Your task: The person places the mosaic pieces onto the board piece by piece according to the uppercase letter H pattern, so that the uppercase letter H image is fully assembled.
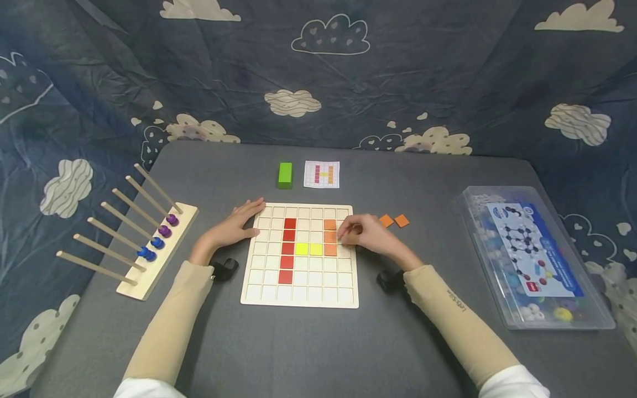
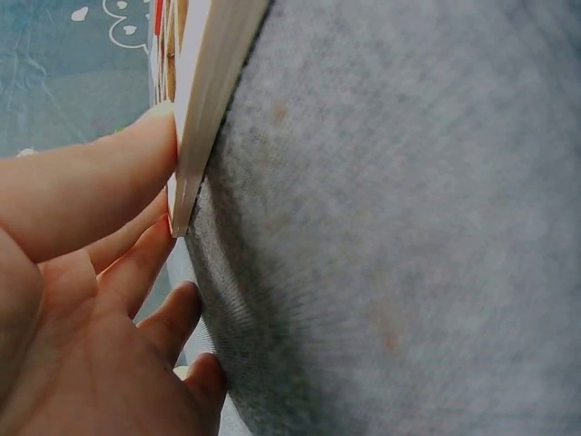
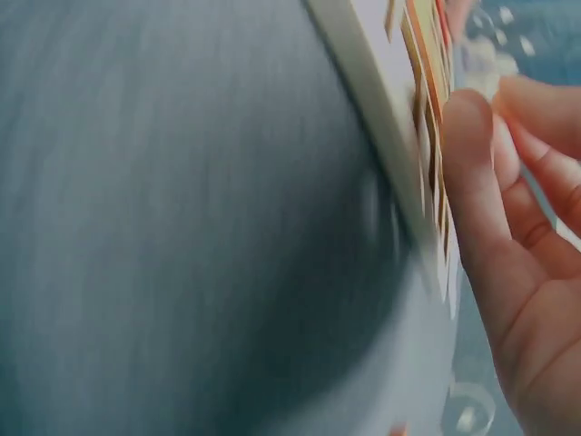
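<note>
A pale wooden grid board (image 1: 271,291) lies on the table, its squares holding a column of red tiles (image 1: 287,248), two yellow tiles (image 1: 308,249) and three orange tiles (image 1: 330,236). My left hand (image 1: 232,226) has its fingers spread at the board's upper left corner, thumb against the left edge. In the left wrist view that thumb (image 2: 109,173) presses along the board's side. Over the right part of the board, my right hand (image 1: 365,232) bends its fingers beside the orange column. No tile shows between thumb (image 3: 472,163) and fingers in the right wrist view.
Two loose orange tiles (image 1: 395,221) lie right of the board. Behind it are a green block (image 1: 285,175) and a pattern card (image 1: 322,174). A wooden peg stand (image 1: 159,249) with purple and blue beads is at left, a clear plastic case (image 1: 537,257) at right.
</note>
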Tool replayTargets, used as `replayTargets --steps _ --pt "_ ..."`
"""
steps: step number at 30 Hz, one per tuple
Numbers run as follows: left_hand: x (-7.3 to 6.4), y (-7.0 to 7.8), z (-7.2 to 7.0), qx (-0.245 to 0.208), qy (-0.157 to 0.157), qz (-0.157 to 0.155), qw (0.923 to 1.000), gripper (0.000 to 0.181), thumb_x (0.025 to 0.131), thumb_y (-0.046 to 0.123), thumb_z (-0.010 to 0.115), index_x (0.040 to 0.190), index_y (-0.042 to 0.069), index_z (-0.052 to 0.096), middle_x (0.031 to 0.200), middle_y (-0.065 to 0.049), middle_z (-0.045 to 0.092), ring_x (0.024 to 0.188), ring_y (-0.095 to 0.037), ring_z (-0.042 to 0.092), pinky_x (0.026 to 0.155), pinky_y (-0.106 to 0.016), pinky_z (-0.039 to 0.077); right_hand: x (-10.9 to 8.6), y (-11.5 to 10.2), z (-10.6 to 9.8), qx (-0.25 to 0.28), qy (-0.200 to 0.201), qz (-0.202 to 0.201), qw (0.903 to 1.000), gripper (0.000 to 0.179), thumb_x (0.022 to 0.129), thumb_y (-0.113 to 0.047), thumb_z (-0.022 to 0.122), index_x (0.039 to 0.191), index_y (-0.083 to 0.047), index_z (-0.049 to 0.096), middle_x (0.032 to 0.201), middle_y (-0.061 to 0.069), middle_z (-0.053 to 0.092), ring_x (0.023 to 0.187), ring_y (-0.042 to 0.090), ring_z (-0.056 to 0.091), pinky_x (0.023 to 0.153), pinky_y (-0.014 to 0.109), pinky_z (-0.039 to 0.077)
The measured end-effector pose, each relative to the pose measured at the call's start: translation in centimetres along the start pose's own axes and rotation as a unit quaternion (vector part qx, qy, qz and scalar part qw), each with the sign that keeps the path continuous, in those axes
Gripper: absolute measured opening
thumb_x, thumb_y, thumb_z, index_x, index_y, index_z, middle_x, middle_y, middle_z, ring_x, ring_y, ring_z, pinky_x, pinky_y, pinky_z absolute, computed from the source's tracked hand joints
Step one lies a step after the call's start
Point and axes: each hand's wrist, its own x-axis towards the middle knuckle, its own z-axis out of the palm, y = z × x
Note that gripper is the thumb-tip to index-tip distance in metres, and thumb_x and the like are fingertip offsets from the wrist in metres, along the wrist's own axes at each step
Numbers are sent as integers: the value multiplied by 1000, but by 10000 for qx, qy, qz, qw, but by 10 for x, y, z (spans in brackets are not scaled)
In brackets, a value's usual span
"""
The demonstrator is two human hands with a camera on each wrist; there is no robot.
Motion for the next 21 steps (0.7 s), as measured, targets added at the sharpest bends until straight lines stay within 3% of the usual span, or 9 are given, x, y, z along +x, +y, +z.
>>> replayTargets --steps 4,12,17,21 --pt "-1 1 0 -31 -1 11 10000 68 93 9 59 148 -8 22 155 -25 14 142 -43 -1 110 -58 -5 -10 16 -28 688 214 368 9967 14 88 1 63 100 8 65 89 16 65 76 22 62 69 34 54" --pt "-1 2 1 -59 -4 50 10000 69 93 9 59 148 -9 21 154 -26 14 142 -44 -2 110 -58 -6 -33 52 -82 819 1109 826 9870 29 91 -3 63 115 11 58 106 22 64 84 12 64 75 29 53" --pt "-2 2 0 -43 3 47 10000 69 93 9 60 148 -9 21 154 -26 14 142 -44 -2 110 -59 -6 -44 65 -97 697 1411 936 9831 31 91 -3 63 118 10 57 110 19 63 84 7 63 74 26 52" --pt "-2 2 0 -69 14 59 10000 69 93 10 60 148 -9 21 154 -26 14 142 -44 -1 110 -59 -6 -45 67 -100 579 1428 1017 9828 32 91 0 62 120 10 57 114 23 61 83 6 62 73 24 51"
